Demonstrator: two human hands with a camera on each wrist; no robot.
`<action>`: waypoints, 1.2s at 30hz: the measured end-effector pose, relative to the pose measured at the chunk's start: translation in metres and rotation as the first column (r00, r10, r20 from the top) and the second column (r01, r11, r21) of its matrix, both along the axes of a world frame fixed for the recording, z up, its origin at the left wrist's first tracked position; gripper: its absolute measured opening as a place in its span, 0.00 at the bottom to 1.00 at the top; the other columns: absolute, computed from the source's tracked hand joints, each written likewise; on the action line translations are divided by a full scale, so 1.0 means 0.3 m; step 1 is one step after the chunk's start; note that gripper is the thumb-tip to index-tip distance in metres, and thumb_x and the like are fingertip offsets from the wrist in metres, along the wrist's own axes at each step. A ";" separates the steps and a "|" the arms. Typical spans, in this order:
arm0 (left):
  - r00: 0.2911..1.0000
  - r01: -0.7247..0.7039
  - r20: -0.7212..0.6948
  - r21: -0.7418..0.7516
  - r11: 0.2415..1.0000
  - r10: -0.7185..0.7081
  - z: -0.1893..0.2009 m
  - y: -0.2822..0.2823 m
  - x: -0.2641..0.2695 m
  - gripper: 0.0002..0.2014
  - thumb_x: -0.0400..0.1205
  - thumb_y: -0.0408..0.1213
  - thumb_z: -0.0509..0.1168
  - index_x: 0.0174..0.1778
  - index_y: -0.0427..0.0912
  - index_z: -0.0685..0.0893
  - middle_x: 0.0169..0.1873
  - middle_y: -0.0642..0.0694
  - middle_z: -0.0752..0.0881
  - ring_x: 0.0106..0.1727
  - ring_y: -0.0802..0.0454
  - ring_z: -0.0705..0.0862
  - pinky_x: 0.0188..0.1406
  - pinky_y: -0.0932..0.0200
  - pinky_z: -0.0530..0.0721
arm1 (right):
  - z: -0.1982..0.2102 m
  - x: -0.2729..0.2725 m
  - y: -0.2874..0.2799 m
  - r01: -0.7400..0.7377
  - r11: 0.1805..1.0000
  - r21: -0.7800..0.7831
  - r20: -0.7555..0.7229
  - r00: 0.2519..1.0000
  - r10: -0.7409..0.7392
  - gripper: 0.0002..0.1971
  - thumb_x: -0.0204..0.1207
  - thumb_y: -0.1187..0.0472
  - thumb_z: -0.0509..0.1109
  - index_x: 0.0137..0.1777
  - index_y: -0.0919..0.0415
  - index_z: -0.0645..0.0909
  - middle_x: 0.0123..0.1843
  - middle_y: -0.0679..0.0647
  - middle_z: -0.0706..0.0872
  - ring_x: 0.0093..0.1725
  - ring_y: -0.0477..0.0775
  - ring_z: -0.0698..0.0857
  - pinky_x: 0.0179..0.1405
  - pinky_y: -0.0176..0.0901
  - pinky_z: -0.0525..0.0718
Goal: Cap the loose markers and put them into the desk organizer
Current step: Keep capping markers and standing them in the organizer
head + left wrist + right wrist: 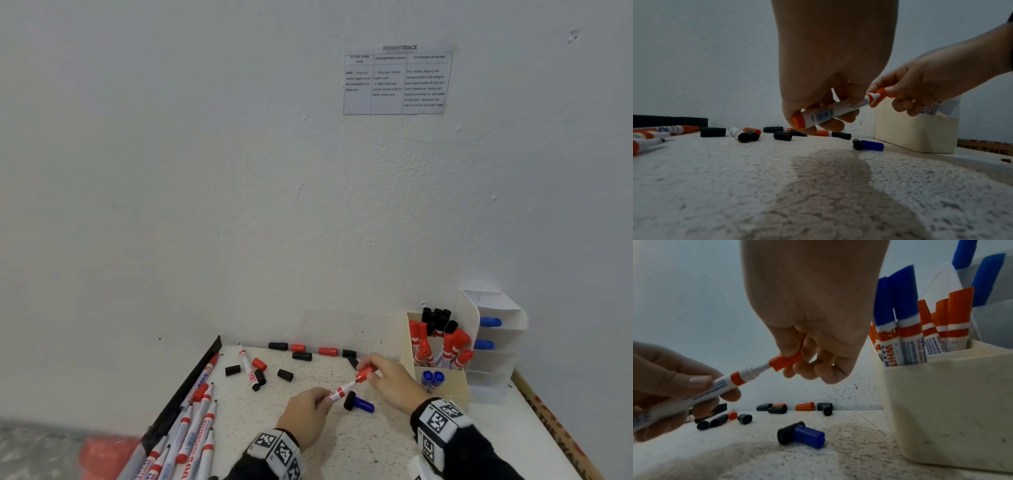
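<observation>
Item: red marker [339, 392], held above the desk [342, 445] at lower centre of the head view; long axis runs lower left to upper right, tip toward the organizer [442, 383] at lower right.
Red cap [785, 362]: on the tip but not fully home; white neck still shows in the right wrist view.
Left hand [305, 416]: fingers curled round the barrel.
Right hand [392, 378]: nearer the organizer; thumb and fingers pinch the cap.
Judged step: pressing the cap along the axis.
</observation>
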State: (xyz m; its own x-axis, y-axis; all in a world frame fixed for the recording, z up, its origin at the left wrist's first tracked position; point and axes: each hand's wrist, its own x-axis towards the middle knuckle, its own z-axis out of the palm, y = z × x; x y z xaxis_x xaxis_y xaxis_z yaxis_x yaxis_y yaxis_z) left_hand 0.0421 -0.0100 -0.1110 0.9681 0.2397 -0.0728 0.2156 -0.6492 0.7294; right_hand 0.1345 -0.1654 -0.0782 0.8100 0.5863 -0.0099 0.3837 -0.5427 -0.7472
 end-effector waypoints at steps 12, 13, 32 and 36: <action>0.994 0.108 0.032 -0.131 0.985 -0.105 0.033 -0.057 -0.029 0.07 0.83 0.50 0.59 0.40 0.56 0.78 0.33 0.56 0.78 0.35 0.60 0.74 0.34 0.68 0.71 | -0.017 -0.064 0.007 0.072 0.997 -0.007 -0.032 0.997 -0.072 0.20 0.84 0.46 0.52 0.32 0.54 0.70 0.29 0.48 0.70 0.32 0.46 0.71 0.36 0.39 0.68; 0.992 0.123 0.037 -0.103 0.987 -0.120 0.035 -0.065 -0.027 0.09 0.84 0.49 0.58 0.38 0.56 0.77 0.31 0.56 0.77 0.33 0.61 0.73 0.33 0.68 0.70 | -0.016 -0.066 0.014 0.091 0.996 0.008 -0.030 0.995 -0.091 0.21 0.83 0.46 0.52 0.30 0.54 0.68 0.28 0.48 0.69 0.31 0.46 0.69 0.35 0.40 0.67; 0.982 0.074 -0.146 -0.273 0.959 -0.118 0.105 -0.010 0.032 0.25 0.87 0.52 0.45 0.75 0.44 0.70 0.70 0.47 0.75 0.69 0.52 0.75 0.69 0.58 0.71 | 0.172 -0.007 0.025 0.032 0.981 0.191 0.096 0.994 -0.051 0.07 0.82 0.51 0.59 0.46 0.53 0.74 0.44 0.50 0.84 0.35 0.44 0.81 0.31 0.29 0.78; 0.965 -0.081 -0.250 0.010 0.997 0.081 0.006 0.121 0.058 0.23 0.86 0.47 0.54 0.76 0.44 0.67 0.75 0.42 0.70 0.75 0.46 0.71 0.76 0.54 0.69 | 0.269 0.064 -0.020 0.159 0.939 0.305 0.213 0.950 -0.230 0.08 0.83 0.55 0.57 0.56 0.57 0.72 0.46 0.51 0.83 0.40 0.46 0.83 0.38 0.35 0.83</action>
